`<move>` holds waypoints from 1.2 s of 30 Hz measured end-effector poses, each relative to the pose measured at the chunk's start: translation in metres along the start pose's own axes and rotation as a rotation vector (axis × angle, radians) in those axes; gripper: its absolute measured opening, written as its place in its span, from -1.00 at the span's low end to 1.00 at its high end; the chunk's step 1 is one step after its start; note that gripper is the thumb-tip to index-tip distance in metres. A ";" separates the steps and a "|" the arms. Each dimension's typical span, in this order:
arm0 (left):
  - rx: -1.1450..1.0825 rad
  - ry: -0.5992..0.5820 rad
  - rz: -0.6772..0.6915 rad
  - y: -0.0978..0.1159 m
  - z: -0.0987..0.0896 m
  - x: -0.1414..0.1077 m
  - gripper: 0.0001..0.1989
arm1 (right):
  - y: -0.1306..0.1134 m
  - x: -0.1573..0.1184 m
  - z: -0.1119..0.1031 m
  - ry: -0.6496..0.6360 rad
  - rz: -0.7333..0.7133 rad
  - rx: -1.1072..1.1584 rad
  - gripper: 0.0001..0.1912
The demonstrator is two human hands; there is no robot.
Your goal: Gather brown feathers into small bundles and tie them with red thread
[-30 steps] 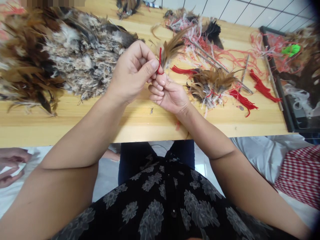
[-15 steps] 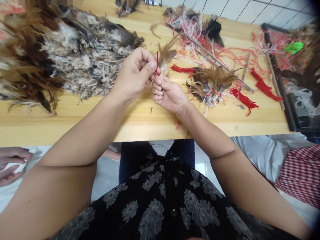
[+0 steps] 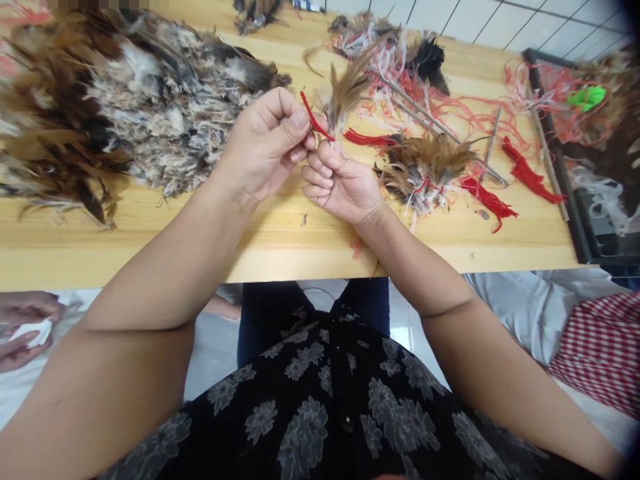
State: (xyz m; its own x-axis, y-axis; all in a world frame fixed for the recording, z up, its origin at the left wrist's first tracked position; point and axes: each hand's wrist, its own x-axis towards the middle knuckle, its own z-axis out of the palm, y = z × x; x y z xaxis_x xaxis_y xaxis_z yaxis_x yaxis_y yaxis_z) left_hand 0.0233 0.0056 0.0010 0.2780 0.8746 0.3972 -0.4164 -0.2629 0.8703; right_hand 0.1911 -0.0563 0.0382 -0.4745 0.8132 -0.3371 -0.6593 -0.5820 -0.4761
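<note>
Over the wooden table, my left hand (image 3: 273, 137) is closed in a pinch beside a short red yarn (image 3: 316, 119) and a small bunch of brown feathers (image 3: 345, 90). My right hand (image 3: 345, 177) touches the lower end of the yarn and the base of the feathers, thumb and forefinger pinched together. The feathers fan upward to the right, and the yarn slants up to the left. What exactly sits between my left fingertips is hidden. To the right lies a pile of tied brown feathers (image 3: 430, 160), with red yarn strands (image 3: 487, 197) beside it.
A large heap of grey and brown feathers (image 3: 165, 107) covers the left of the table (image 3: 280, 257). Pink and white strings (image 3: 380, 57), thin sticks and more red yarn (image 3: 533, 170) lie at the right, near a black-framed tray (image 3: 567, 200). Another person's hands (image 3: 30, 327) show at far left.
The feathers have tilted and risen to the right, and the red yarn now slants instead of standing upright. My hands have moved slightly apart.
</note>
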 end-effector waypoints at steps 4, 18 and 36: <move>-0.005 0.007 -0.017 0.013 0.010 -0.001 -0.29 | -0.001 -0.001 0.000 0.007 0.003 -0.027 -0.55; 0.149 0.101 0.122 -0.025 0.002 0.008 -0.25 | 0.000 0.002 -0.001 0.022 0.007 -0.082 -0.55; 0.376 0.073 0.230 -0.046 -0.015 0.005 -0.40 | 0.005 0.009 0.000 0.194 -0.153 -0.179 -0.53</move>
State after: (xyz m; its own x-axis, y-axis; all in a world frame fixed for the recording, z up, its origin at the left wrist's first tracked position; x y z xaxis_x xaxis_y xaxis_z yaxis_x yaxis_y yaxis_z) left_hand 0.0307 0.0285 -0.0414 0.1474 0.7993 0.5826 -0.1122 -0.5717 0.8127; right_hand 0.1834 -0.0519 0.0329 -0.2460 0.8869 -0.3911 -0.5926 -0.4569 -0.6633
